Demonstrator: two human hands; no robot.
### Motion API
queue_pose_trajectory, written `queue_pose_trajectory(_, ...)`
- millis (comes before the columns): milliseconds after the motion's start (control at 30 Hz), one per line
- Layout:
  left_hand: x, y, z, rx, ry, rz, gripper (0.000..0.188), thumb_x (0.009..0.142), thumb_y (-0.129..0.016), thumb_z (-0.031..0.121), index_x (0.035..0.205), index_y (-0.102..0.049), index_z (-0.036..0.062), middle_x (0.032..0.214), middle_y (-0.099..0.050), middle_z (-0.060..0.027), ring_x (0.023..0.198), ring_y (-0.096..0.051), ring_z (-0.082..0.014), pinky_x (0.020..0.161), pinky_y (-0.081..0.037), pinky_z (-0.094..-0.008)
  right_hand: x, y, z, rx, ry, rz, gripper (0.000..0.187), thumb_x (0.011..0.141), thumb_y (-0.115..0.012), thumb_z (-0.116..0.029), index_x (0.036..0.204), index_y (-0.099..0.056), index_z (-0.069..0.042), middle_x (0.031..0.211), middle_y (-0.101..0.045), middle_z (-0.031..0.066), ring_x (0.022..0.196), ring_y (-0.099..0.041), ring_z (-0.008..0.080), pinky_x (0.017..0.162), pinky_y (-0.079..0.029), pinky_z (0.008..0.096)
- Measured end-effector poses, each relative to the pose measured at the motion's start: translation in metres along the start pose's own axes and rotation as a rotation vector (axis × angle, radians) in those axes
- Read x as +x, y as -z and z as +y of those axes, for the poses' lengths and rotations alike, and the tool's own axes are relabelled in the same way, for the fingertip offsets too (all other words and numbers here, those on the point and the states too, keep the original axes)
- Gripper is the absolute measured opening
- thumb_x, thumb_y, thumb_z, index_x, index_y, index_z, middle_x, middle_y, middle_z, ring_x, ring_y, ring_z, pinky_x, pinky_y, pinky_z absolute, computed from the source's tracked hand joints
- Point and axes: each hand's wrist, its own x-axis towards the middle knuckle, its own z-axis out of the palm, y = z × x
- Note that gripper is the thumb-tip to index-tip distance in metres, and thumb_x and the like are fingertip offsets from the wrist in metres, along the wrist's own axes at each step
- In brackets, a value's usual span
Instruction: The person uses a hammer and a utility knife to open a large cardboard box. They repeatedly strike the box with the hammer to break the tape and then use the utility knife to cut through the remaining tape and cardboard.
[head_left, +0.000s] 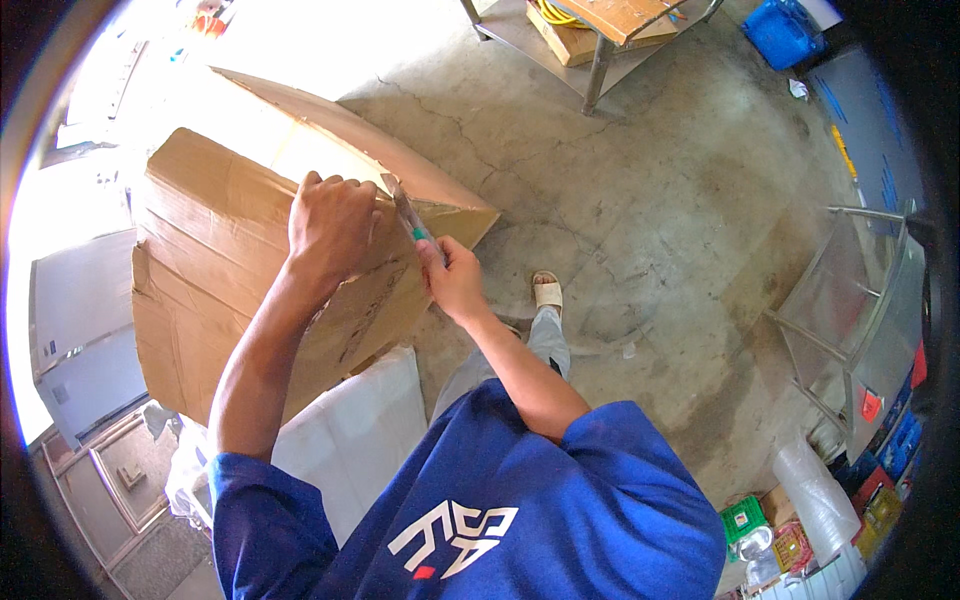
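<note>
A large brown cardboard box [230, 270] stands tilted in front of me on the left, its top open and a flap raised along the far side. My left hand [335, 222] is closed in a fist over the box's upper edge, fingers curled over the rim. My right hand [455, 282] grips a box cutter [405, 212] with a greyish body and a green part. The cutter points up and away, its tip beside the box's edge, close to my left hand. Whether the blade touches the cardboard I cannot tell.
White sheeting [360, 445] lies below the box. A metal-legged table [598, 75] stands at the far side on the concrete floor [640, 200]. To the right are a metal frame rack [850, 330], a blue container [783, 35], a green basket [743, 520] and a bubble-wrap roll [815, 495].
</note>
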Motion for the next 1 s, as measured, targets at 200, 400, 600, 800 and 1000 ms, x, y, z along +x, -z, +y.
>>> queue_pose_trajectory(200, 0.0, -0.001, -0.002, -0.014, 0.008, 0.024, 0.022, 0.086, -0.072, 0.031, 0.084, -0.071, 0.0099, 0.082, -0.072, -0.0101, 0.088, -0.069, -0.0241, 0.087, -0.046, -0.0385, -0.007, -0.012, 0.001, 0.024, -0.033, 0.018, 0.046, 0.101, -0.056, -0.045, 0.079, -0.054, -0.005, 0.054, -0.053, 0.0017, 0.043, -0.049, 0.0107, 0.041, -0.036, 0.0286)
queue_pose_trajectory(400, -0.002, 0.002, -0.001, 0.004, -0.023, 0.037, 0.02, 0.087, -0.071, 0.03, 0.085, -0.071, 0.0096, 0.081, -0.072, -0.0101, 0.084, -0.07, -0.0239, 0.086, -0.047, -0.0396, -0.021, -0.04, 0.01, 0.098, -0.046, 0.089, 0.05, 0.101, -0.054, -0.048, 0.077, -0.051, -0.005, 0.053, -0.051, 0.0013, 0.042, -0.048, 0.0109, 0.04, -0.036, 0.0298)
queue_pose_trajectory(600, -0.009, -0.004, -0.006, 0.029, -0.061, 0.078, 0.013, 0.084, -0.069, 0.022, 0.082, -0.072, 0.0091, 0.08, -0.072, -0.0114, 0.085, -0.071, -0.0259, 0.088, -0.048, -0.0396, -0.032, -0.074, 0.027, 0.067, -0.061, 0.224, 0.051, 0.102, -0.053, -0.047, 0.082, -0.058, 0.0, 0.065, -0.058, 0.0172, 0.061, -0.057, 0.0294, 0.059, -0.043, 0.0443)
queue_pose_trajectory(800, 0.003, -0.012, -0.009, 0.06, -0.146, 0.143, 0.022, 0.086, -0.07, 0.03, 0.089, -0.074, 0.0088, 0.087, -0.074, -0.0139, 0.084, -0.072, -0.0275, 0.087, -0.051, -0.0406, -0.021, -0.103, 0.046, 0.051, 0.105, 0.437, 0.051, 0.102, -0.051, -0.049, 0.081, -0.055, -0.003, 0.052, -0.05, 0.0016, 0.044, -0.051, 0.0119, 0.042, -0.038, 0.0309)
queue_pose_trajectory(1000, 0.004, -0.011, -0.008, 0.104, -0.189, 0.235, 0.019, 0.084, -0.067, 0.021, 0.093, -0.074, 0.0053, 0.092, -0.074, -0.0181, 0.091, -0.073, -0.0315, 0.082, -0.058, -0.0437, -0.026, -0.134, 0.04, 0.163, 0.137, 0.601, 0.047, 0.103, -0.052, -0.041, 0.081, -0.058, 0.0, 0.057, -0.053, 0.0102, 0.05, -0.054, 0.0233, 0.048, -0.041, 0.0387)
